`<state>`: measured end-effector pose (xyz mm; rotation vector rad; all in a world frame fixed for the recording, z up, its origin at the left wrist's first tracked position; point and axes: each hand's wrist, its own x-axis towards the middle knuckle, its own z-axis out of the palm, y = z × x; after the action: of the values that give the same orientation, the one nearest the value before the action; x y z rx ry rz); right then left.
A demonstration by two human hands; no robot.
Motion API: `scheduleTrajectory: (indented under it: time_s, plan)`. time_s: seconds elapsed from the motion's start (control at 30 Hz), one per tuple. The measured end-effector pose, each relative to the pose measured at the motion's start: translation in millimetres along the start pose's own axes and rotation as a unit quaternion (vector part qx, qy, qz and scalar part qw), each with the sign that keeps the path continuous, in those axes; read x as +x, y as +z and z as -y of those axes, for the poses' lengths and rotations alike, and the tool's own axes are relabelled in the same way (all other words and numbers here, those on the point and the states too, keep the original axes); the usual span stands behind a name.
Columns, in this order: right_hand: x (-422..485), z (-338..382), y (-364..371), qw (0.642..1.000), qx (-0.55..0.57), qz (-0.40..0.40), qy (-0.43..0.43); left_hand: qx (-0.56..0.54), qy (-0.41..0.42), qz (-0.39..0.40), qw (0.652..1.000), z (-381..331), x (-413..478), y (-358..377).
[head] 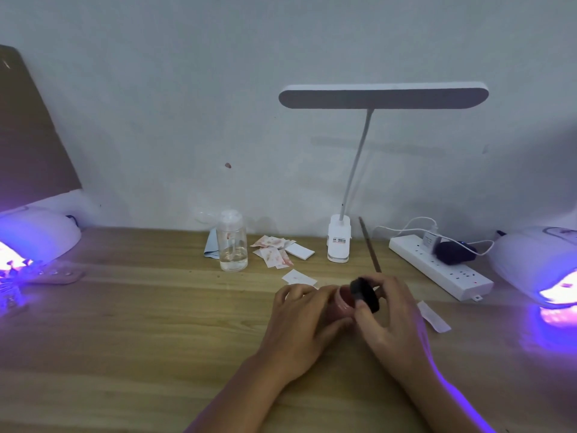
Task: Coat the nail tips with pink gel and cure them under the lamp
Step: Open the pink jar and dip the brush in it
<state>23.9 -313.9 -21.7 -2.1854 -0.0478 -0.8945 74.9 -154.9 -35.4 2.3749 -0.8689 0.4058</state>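
Single view, worn on head, wide angle. Looks forward and down across table [125,354] toward wall [156,89] behind it. Left hand [299,323] and right hand [390,323] close, low centre, forearms entering from bottom edge. Desk lamp [383,95] farther, upper middle. Left nail lamp [40,235] and right nail lamp [537,260] at frame edges.

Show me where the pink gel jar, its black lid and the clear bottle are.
pink gel jar [342,304]: head view, on its pink side wall below the open mouth.
black lid [366,294]: head view, on the lid's dark outer rim.
clear bottle [233,245]: head view, middle of its transparent body.
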Motion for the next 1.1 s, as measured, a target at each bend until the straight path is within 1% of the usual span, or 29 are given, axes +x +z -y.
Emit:
scheduleTrajectory:
  time_s: [0.1,0.17,0.23,0.3,0.4,0.5,0.6,0.67,0.77,0.83,0.9,0.97,1.03,1.1]
  plan:
    - [1,-2,-3,0.996,0.068,-0.048,0.031,-0.022,-0.018,-0.032,0.999,3,1,-1]
    - [3,-4,-2,0.993,0.074,-0.055,0.076,-0.037,-0.037,-0.046,0.998,4,2,-1]
    - [4,-9,0,0.990,0.051,-0.039,0.124,-0.049,-0.050,-0.060,0.996,6,2,0]
    - [4,-13,2,0.988,0.017,-0.008,0.154,-0.051,-0.058,-0.068,0.995,7,2,1]
    - [4,-15,3,0.983,-0.035,0.034,0.174,-0.047,-0.066,-0.072,0.994,9,3,2]
    - [5,-17,3,0.977,-0.084,0.047,0.193,-0.044,-0.074,-0.081,0.993,10,3,3]
    - [4,-20,3,0.970,-0.125,0.080,0.193,-0.045,-0.078,-0.078,0.993,10,4,4]
    - [5,-17,4,0.977,-0.104,0.058,0.177,-0.042,-0.080,-0.079,0.993,11,4,4]
    - [4,-8,3,0.991,-0.050,-0.033,0.119,-0.036,-0.086,-0.081,0.992,12,4,5]
    - [1,1,1,0.995,-0.038,-0.088,0.032,-0.031,-0.096,-0.079,0.992,12,4,5]
    - [-2,8,-1,0.988,-0.036,-0.130,-0.071,-0.034,-0.111,-0.073,0.990,13,5,5]
    - [-3,13,-1,0.978,-0.022,-0.161,-0.131,-0.044,-0.128,-0.069,0.988,14,6,5]
    - [-3,17,-1,0.972,-0.001,-0.187,-0.139,-0.048,-0.140,-0.065,0.987,14,7,5]
    - [-3,19,0,0.973,0.027,-0.192,-0.127,-0.043,-0.147,-0.057,0.987,14,8,5]
